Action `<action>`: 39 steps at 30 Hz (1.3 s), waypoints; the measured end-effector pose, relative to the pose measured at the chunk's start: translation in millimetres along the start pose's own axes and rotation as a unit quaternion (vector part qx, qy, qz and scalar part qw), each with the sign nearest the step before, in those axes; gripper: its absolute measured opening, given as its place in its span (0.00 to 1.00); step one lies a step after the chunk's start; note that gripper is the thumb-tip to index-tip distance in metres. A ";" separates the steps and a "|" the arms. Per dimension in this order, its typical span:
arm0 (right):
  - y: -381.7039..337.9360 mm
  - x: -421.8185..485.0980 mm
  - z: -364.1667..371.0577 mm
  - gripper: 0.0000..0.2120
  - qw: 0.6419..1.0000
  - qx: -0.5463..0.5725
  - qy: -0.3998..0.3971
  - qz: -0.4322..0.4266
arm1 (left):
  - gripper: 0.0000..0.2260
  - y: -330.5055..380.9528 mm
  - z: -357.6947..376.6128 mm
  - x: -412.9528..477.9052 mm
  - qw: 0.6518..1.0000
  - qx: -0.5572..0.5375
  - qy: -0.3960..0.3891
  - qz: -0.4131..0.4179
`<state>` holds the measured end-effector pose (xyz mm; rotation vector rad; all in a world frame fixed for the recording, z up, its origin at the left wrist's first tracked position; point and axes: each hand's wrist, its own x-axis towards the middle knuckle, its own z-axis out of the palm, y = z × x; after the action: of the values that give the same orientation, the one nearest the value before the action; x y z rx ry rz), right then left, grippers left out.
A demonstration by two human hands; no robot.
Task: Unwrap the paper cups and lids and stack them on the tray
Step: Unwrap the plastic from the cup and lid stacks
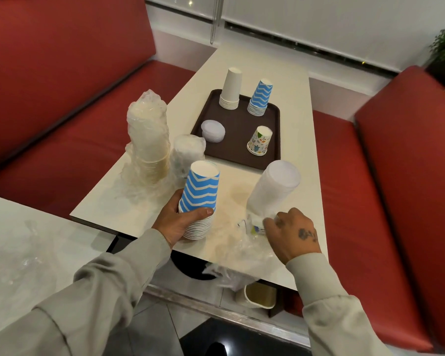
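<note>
Left hand [180, 222]: gripping the blue stack [201, 196] low down, thumb across the front, fingers round the back; forearm in from lower left.
Blue stack: upside down, no film on it, at the near edge of the worktop [301, 140]. Can't tell if its rims rest on the top or sit just clear.
Right hand [296, 235]: back up, fingers curled down into the wrap [242, 245] at the foot of the lid stack [275, 191]. Pinching or only touching, I cannot tell.
Wrap: loose clear film, crumpled between my hands, spilling over the near edge.
Lid stack: tall, white, tilted away from me, just beyond my right fingers. Film on it or off, unclear.
Step, as I judge it: blue stack is freed and ready to move; lid stack is mid-unwrapping.
Left side, middle: cream cups [148, 140], a tall column in film; small bundle [188, 152] beside it, also in film. Both not yet opened.
Tray [237, 129]: dark, beyond the stacks, mid-worktop.
On tray: lids [213, 131] near left, patterned cup [260, 141] near right, white cups [230, 91] far left, blue cups [260, 98] far right.
Next move, my guess: lift the blue stack over the patterned cup and seat it on the blue cups. Needs a firm grip so the nested cups don't slide apart, and a straight drop so the column stays true.
</note>
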<state>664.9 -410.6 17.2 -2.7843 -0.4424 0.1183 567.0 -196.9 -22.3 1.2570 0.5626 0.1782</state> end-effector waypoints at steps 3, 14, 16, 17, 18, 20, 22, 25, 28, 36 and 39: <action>-9.4 -0.2 4.0 0.23 0.996 0.084 0.011 0.021 | 0.33 -1.6 1.4 2.9 1.000 0.007 -0.005 0.006; -36.9 1.5 39.0 0.36 0.963 0.190 -0.172 -0.083 | 0.26 -4.1 14.3 8.4 0.998 0.048 -0.024 0.044; -43.2 3.0 45.9 0.39 0.955 0.221 -0.178 -0.084 | 0.28 -6.6 16.8 10.9 0.997 0.052 -0.032 0.047; -45.0 4.3 50.5 0.39 0.953 0.236 -0.171 -0.085 | 0.30 -8.1 17.9 12.4 0.996 0.058 -0.038 0.048; -46.1 5.5 54.7 0.38 0.951 0.253 -0.161 -0.081 | 0.32 -9.4 19.0 13.9 0.996 0.065 -0.044 0.047; -47.7 7.2 62.1 0.35 0.946 0.282 -0.144 -0.063 | 0.35 -11.4 20.8 16.9 0.995 0.070 -0.048 0.049; -46.8 10.2 69.2 0.33 0.946 0.292 -0.131 -0.045 | 0.35 -11.8 21.6 20.0 0.994 0.079 -0.050 0.051; -44.6 12.9 74.6 0.31 0.947 0.294 -0.125 -0.027 | 0.37 -13.4 19.5 26.1 0.992 0.101 -0.057 0.042; -44.6 15.5 77.5 0.30 0.947 0.297 -0.124 -0.006 | 0.39 -16.7 18.9 29.4 0.987 0.146 -0.050 0.034; -54.6 35.4 78.7 0.34 0.955 0.284 -0.086 0.027 | 0.52 -19.2 11.9 18.5 0.983 0.184 -0.021 0.000; -51.5 32.5 79.4 0.43 0.955 0.286 -0.066 0.045 | 0.34 -18.2 4.4 12.5 0.977 0.210 -0.021 0.012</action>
<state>670.6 -330.3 -42.3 -2.2283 -0.2586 0.3896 576.7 -201.0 -42.2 1.6741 0.5663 0.0527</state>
